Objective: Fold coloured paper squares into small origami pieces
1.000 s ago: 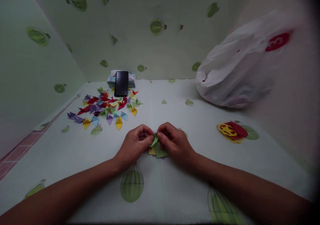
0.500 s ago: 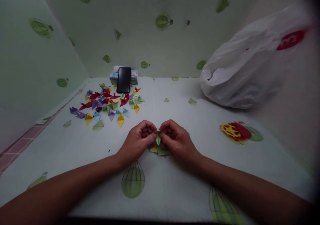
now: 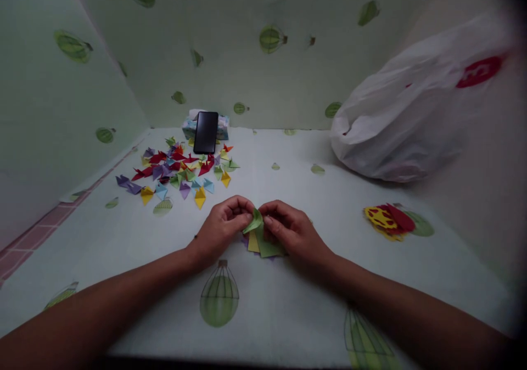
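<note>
A small piece of green folded paper [image 3: 253,221] is pinched between my two hands above the table. My left hand [image 3: 224,228] closes thumb and fingers on its left side. On the other side, my right hand [image 3: 294,230] has its fingertips curled at the paper's right edge. Flat paper squares [image 3: 268,247] in green, yellow and purple lie beneath, partly hidden by my right hand. Farther back on the left, several folded paper pieces [image 3: 177,167] in red, purple, yellow, blue and green lie in a loose spread.
A dark phone [image 3: 206,133] leans on a tissue box [image 3: 223,127] behind the folded pieces. Yellow and red cut-outs [image 3: 389,220] lie on the right. At the back right, a white plastic bag [image 3: 395,112] bulges over the balloon-print table cover [image 3: 164,315].
The green paper has turned from an upright narrow point to a wider, tilted shape leaning left. My left hand has shifted slightly left, uncovering more of the squares below.
</note>
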Tool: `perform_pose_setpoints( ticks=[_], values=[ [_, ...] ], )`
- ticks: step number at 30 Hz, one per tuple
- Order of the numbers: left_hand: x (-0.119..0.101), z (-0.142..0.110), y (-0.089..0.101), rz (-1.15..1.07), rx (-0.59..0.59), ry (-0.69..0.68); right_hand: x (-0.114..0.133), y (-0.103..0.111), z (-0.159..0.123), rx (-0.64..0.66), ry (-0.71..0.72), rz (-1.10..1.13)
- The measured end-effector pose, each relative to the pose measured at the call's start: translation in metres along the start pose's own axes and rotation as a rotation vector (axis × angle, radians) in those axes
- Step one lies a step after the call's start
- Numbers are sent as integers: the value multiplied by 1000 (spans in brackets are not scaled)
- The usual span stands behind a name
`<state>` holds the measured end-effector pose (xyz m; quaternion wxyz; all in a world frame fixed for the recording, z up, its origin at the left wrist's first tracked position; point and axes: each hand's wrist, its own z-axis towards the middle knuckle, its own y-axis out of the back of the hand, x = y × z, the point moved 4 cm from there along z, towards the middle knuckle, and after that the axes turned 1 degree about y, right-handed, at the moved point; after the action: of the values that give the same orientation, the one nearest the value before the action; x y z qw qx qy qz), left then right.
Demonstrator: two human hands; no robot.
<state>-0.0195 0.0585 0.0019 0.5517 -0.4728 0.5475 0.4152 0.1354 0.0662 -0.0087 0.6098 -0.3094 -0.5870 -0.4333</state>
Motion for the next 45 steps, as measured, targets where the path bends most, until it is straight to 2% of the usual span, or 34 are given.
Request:
perform_pose_setpoints(
  ticks=[3,8,12,18,24,30,33,36,39,43,45],
  values=[
    [1,2,2,-10,6,2,-4,-4,0,78,-111,184],
    [4,1,2,-89,8,11,-9,-9,1,92,-213,415],
    [1,-1,0,-150,-1,-45,-10,-9,1,53,-231,502],
    [1,1,-2,-116,71,-135,-12,-6,2,-45,-194,530],
    [1,1,3,55,14,-136,-6,-4,2,-28,-104,358],
    [-12,-3,2,462,-9,-333,0,3,3,-83,17,205],
    [-15,-3,2,522,-15,-380,0,2,2,-46,49,149],
    [-16,-3,4,540,-20,-401,3,2,-1,-53,132,1],
    [-12,-3,4,438,8,-353,6,2,-4,-83,227,-188],
    [-2,-2,4,19,-1,-155,10,3,-8,-139,372,-323],
    [3,-1,2,-75,10,-52,12,3,-9,-166,425,-370]
  ],
)
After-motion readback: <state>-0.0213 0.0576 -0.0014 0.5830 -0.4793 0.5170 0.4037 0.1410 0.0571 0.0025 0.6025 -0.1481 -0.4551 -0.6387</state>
